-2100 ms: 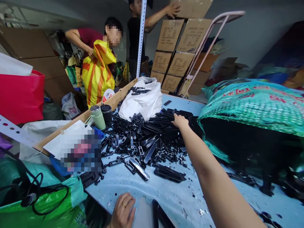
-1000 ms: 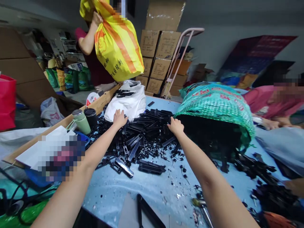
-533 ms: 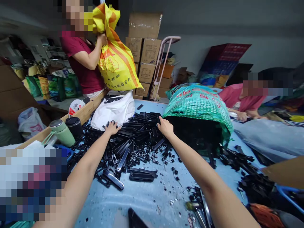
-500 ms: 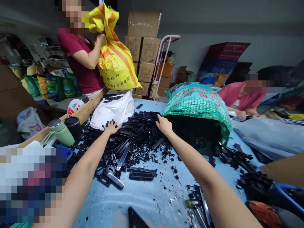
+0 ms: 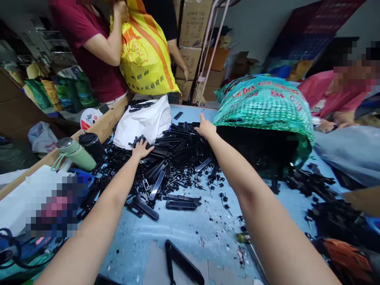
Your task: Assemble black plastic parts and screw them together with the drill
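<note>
My left hand (image 5: 141, 149) rests with fingers spread on a heap of black plastic parts (image 5: 175, 148), beside a white sack (image 5: 145, 124) that has a few black strips on top. At the heap's far right edge is my right hand (image 5: 207, 128), its index finger stretched away from me and its thumb out to the left. Neither hand grips anything that I can see. Right of it lies a green woven sack (image 5: 264, 103), its dark mouth facing me. Small screws (image 5: 190, 178) spill from the near side of the heap. Close to me lies a black V-shaped folding part (image 5: 184, 261).
A green flask (image 5: 75, 154) and a black cup (image 5: 91, 146) stand by the wooden edge board (image 5: 109, 118). Across the table, a person in dark red holds a yellow sack (image 5: 145, 55). Another person in pink sits at the right. An orange-and-black tool (image 5: 346, 257) lies at the lower right.
My view has tipped downward. My right hand has turned, with its index finger now extended away from me. A person in black has appeared behind the yellow sack. My left hand stays on the heap.
</note>
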Motion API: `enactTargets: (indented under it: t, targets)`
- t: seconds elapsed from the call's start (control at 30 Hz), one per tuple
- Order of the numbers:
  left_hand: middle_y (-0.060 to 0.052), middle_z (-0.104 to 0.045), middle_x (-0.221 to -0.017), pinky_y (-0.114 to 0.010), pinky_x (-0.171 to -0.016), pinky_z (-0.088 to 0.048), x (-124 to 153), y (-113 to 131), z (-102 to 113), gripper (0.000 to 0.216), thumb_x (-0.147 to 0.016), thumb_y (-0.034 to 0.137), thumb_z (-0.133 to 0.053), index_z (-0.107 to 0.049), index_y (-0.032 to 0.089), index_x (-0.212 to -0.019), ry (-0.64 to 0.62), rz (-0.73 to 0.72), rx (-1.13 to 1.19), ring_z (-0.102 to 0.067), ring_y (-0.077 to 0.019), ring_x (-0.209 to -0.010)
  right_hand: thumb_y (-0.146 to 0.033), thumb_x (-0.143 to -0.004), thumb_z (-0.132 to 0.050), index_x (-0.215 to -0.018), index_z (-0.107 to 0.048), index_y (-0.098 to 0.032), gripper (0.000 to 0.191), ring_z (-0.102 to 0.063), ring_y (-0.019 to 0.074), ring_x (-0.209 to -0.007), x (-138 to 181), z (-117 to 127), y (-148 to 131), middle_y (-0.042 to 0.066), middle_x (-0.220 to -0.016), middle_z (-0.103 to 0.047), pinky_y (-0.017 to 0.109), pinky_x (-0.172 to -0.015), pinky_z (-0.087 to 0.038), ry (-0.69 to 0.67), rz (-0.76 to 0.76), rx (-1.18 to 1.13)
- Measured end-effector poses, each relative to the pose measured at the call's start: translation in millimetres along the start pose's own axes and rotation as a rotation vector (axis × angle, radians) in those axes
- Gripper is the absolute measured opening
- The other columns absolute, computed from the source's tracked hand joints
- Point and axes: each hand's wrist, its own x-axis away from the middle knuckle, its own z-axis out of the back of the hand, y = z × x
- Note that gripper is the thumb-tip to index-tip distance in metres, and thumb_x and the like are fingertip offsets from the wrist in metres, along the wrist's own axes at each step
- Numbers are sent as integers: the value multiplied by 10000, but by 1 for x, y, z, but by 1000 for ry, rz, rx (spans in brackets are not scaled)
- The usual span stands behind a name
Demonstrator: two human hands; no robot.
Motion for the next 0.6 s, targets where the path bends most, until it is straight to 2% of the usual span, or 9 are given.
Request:
enactTargets:
  t: [0.13, 0.33, 0.6]
  targets:
    - [-38, -48, -1513, -619, -1014, -212, -1, -1, -2, 847, -724, 791, -200, -181, 321, -1429, 28, -2, -8, -117, -333, -1365, -411, -835, -514, -1464, 1, -186, 844, -496, 311, -1055, -5, 9, -5, 194, -1237, -442, 404, -828, -426, 93, 45, 2]
    - [-36, -45, -1513, -621, -1009, -212, -2, -2, -3, 860, -714, 801, -197, -175, 326, -1430, 26, -5, -17, -128, -339, -1361, -379, -841, -500, -1463, -12, -197, 811, -464, 297, -1055, -3, 12, -14, 183, -1220, -429, 387, -815, -426, 134, 72, 29]
    - [-55, -60, -1511, -631, -995, -222, -1, -2, -3, 867, -719, 796, -190, -190, 301, -1430, 43, -20, -36, -150, -338, -1355, -364, -849, -497, -1459, -21, -189, 793, -438, 287, -1061, 3, 13, 6, 185, -1198, -413, 384, -817, -421, 157, 37, 67]
